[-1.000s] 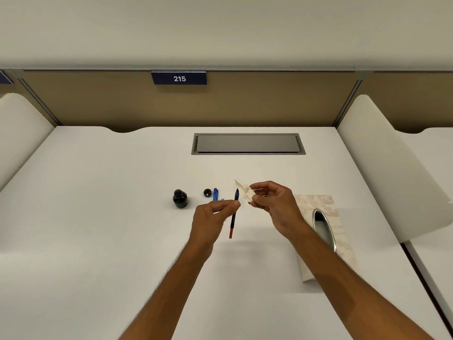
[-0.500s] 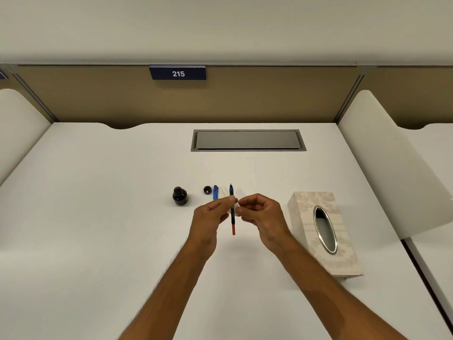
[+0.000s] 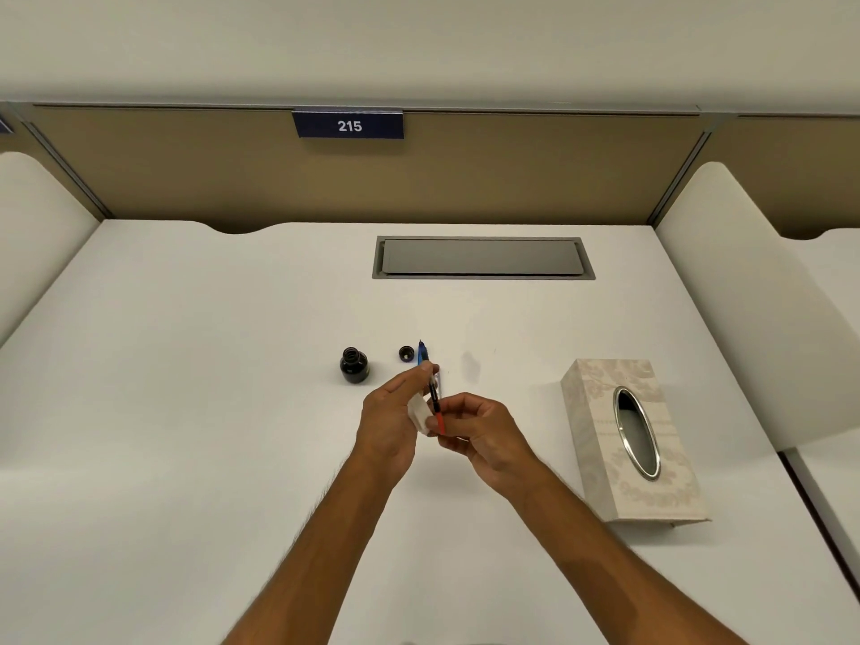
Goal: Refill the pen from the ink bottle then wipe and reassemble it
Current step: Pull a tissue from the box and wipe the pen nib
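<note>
The right hand [image 3: 479, 435] pinches the red lower end of the pen's inner section [image 3: 435, 402], while the left hand [image 3: 391, 421] closes round its upper part with a folded white tissue [image 3: 420, 414] pressed against the shaft. A second ago the tissue was held apart in the right hand, beside the pen, which the left hand held alone; half a second ago the two hands met, and the tissue now sits on the left side, wrapped against the barrel. That suggests the filling is done and the wiping step is under way, with reassembly not yet begun.

The section is a thin, hard, glossy rod, dark through the middle, red at the bottom, nearly upright between the fingers above the desk [image 3: 186, 412]. The tissue is soft, matte and creased.

Beyond the hands, a blue pen part [image 3: 423, 355] lies on the desk, just beside a small round black cap [image 3: 406, 353]. Left of these stands the squat, dark glass ink bottle [image 3: 353, 366], open-mouthed. To the right, well apart, rests a pale patterned tissue box [image 3: 591, 412] with an oval metal-rimmed opening. The desk is smooth, white and matte.
</note>
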